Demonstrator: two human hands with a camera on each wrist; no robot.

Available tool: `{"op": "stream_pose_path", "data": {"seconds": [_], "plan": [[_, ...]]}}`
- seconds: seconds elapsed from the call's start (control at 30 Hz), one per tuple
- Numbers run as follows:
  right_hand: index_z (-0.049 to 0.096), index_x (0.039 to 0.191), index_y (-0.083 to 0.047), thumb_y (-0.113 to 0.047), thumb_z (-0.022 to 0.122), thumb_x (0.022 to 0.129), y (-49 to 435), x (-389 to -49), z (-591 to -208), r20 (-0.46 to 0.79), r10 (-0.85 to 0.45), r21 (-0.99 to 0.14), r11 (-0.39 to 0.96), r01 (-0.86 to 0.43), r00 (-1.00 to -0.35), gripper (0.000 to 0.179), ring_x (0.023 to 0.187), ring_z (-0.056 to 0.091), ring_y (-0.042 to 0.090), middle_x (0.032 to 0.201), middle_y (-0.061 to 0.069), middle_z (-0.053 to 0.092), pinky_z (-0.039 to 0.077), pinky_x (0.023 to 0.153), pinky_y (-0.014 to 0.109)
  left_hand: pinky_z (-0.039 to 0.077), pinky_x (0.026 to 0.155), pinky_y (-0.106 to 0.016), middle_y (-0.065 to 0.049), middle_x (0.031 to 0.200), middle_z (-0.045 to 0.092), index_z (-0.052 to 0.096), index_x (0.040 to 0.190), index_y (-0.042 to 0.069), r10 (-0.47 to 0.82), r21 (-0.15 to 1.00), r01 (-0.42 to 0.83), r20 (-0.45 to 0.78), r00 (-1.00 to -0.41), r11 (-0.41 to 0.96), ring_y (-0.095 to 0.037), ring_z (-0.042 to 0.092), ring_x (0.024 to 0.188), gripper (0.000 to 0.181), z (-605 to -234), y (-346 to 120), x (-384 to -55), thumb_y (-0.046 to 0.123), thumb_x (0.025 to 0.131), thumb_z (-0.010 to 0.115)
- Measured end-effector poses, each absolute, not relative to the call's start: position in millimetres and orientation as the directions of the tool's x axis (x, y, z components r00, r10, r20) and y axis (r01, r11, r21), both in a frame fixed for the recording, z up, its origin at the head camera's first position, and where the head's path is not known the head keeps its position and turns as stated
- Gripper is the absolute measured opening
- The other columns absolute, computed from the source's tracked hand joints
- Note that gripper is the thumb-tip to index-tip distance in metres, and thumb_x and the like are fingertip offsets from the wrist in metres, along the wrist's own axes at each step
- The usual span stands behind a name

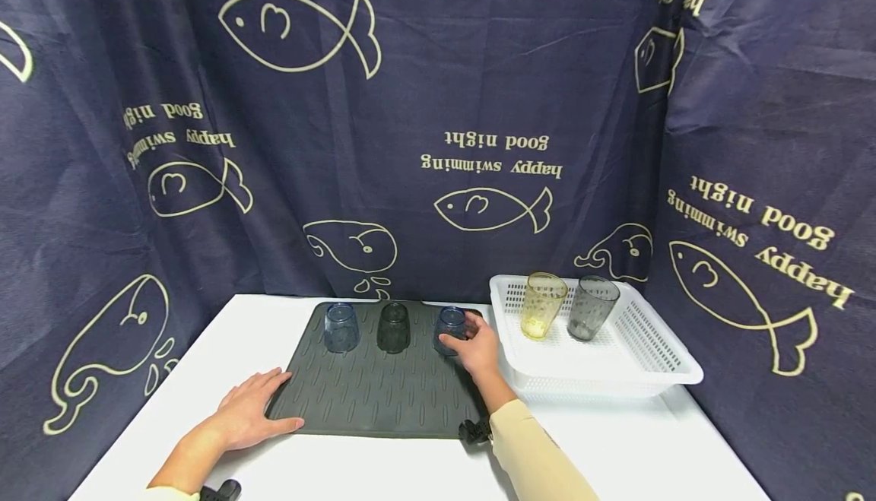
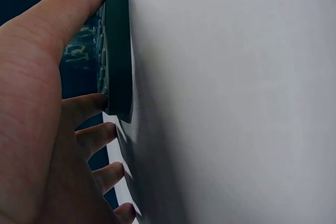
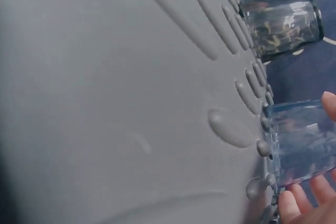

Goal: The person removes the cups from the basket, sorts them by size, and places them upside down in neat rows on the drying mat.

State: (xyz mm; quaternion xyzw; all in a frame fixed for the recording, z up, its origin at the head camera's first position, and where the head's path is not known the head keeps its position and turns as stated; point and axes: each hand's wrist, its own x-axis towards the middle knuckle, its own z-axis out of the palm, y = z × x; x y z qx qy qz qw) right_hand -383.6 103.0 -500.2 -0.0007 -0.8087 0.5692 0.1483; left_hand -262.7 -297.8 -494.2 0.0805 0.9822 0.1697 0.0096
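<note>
My right hand (image 1: pixel 480 350) holds a blue glass (image 1: pixel 448 334) by its side, thumb on the near side, at the right of the dark grey ribbed mat (image 1: pixel 369 402). In the right wrist view this blue glass (image 3: pixel 302 142) stands on the mat between thumb and fingers. To its left on the mat stand a dark grey glass (image 1: pixel 393 330) and another blue glass (image 1: pixel 341 330), narrower ends up. My left hand (image 1: pixel 248 411) rests at the mat's front left corner, fingers spread. Its thumb and a fingertip touch the mat edge (image 2: pixel 119 51) in the left wrist view.
A white perforated basket (image 1: pixel 595 385) stands right of the mat on the white table (image 1: pixel 369 474). Inside it are a yellow glass (image 1: pixel 543 307) and a grey glass (image 1: pixel 591 309), wider ends up. A dark blue curtain (image 1: pixel 411 106) with fish drawings hangs behind and along the sides.
</note>
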Motion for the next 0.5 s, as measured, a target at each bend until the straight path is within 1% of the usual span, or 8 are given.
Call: {"op": "stream_pose_path", "data": {"seconds": [0.17, 0.33, 0.5], "plan": [[0.056, 0.142, -0.002, -0.018, 0.090, 0.079, 104.4, -375.9, -500.0, 0.182, 0.180, -0.941, 0.318, -0.118, -0.967, 0.073, 0.123, 0.061, 0.041, 0.137, 0.022, 0.061, 0.055, 0.101, 0.049, 0.028, 0.107, -0.081, -0.030, 0.152, 0.045, 0.049, 0.147, 0.000, 0.164, 0.335, 0.157, 0.007, -0.986, 0.929, -0.061, 0.037, 0.139, 0.097, -494.6, -298.3, -263.4, 0.064, 0.080, 0.076], [0.054, 0.142, 0.001, -0.016, 0.089, 0.080, 106.3, -366.8, -501.7, 0.174, 0.173, -0.955, 0.272, -0.122, -0.969, 0.073, 0.127, 0.059, 0.043, 0.141, 0.024, 0.057, 0.054, 0.104, 0.049, 0.028, 0.108, -0.081, -0.031, 0.152, 0.045, 0.049, 0.147, 0.000, 0.166, 0.336, 0.159, 0.008, -0.986, 0.928, -0.061, 0.036, 0.139, 0.097, -495.3, -298.1, -264.3, 0.064, 0.079, 0.076], [0.054, 0.142, 0.001, -0.016, 0.089, 0.080, 108.1, -355.5, -501.1, 0.157, 0.160, -0.969, 0.217, -0.120, -0.975, 0.073, 0.128, 0.057, 0.044, 0.141, 0.024, 0.055, 0.051, 0.107, 0.051, 0.030, 0.107, -0.080, -0.031, 0.151, 0.046, 0.050, 0.147, 0.000, 0.168, 0.326, 0.166, 0.020, -0.986, 0.931, -0.061, 0.038, 0.138, 0.097, -496.3, -298.2, -264.3, 0.064, 0.079, 0.077]]}}
